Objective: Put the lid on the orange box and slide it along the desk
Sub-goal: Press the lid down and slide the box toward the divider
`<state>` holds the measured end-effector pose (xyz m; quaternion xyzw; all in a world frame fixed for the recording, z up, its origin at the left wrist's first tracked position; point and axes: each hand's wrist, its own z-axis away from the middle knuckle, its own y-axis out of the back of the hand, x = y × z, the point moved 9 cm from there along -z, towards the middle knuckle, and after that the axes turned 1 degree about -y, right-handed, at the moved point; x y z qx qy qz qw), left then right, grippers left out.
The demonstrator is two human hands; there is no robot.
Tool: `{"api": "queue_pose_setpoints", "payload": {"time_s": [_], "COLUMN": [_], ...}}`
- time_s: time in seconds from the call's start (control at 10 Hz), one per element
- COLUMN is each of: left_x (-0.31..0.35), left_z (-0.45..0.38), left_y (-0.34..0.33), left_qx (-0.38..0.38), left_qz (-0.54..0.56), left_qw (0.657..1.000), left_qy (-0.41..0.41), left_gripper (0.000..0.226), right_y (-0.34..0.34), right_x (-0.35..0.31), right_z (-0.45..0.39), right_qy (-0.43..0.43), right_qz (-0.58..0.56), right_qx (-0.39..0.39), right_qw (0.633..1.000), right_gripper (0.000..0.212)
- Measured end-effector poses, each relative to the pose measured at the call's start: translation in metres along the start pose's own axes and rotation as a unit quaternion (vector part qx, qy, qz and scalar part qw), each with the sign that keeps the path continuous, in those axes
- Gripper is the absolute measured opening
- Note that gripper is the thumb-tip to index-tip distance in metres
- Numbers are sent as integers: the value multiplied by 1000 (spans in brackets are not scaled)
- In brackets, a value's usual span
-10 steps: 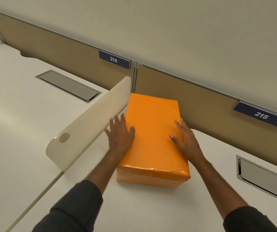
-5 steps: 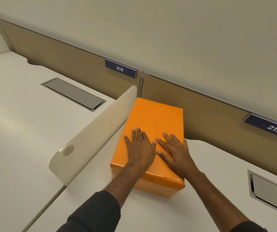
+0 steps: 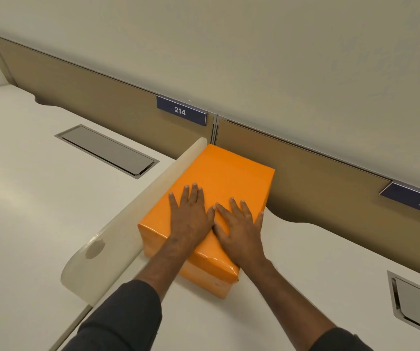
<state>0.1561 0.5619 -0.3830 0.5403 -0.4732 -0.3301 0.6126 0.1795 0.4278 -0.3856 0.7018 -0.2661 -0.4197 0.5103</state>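
Dark sleeves enter at bottom of frame. Left hand (image 3: 189, 219) and right hand (image 3: 239, 228) lie flat, fingers spread wide, side by side on the lid (image 3: 219, 183) of the orange box (image 3: 205, 268), gripping nothing. Box sits mid-frame on the white desk (image 3: 292, 287), lid on, beside the cream divider (image 3: 128, 224). Behind it, upper centre: label "214" (image 3: 181, 110) on the tan partition.

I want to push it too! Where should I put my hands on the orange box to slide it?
Lay both palms flat on the lid, coming from above at the near end, as the left hand and right hand do. The orange box is probably too wide for one hand, its top is broad and flat, and the divider blocks its left side.
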Motion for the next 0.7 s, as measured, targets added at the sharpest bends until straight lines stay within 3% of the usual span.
{"api": "queue_pose_setpoints", "payload": {"time_s": [0.5, 0.7], "left_x": [-4, 16], "left_z": [-7, 8], "left_y": [11, 63], "left_qx": [9, 109], "left_qz": [-1, -8], "left_qw": [1000, 992], "left_qy": [-22, -56], "left_gripper": [69, 69], "right_y": [3, 71], "right_x": [-13, -18], "right_z": [-6, 4], "right_qy": [-16, 14], "right_qz": [25, 21], "right_qx": [-5, 119], "right_qw": [1000, 993], "right_gripper": [62, 68]}}
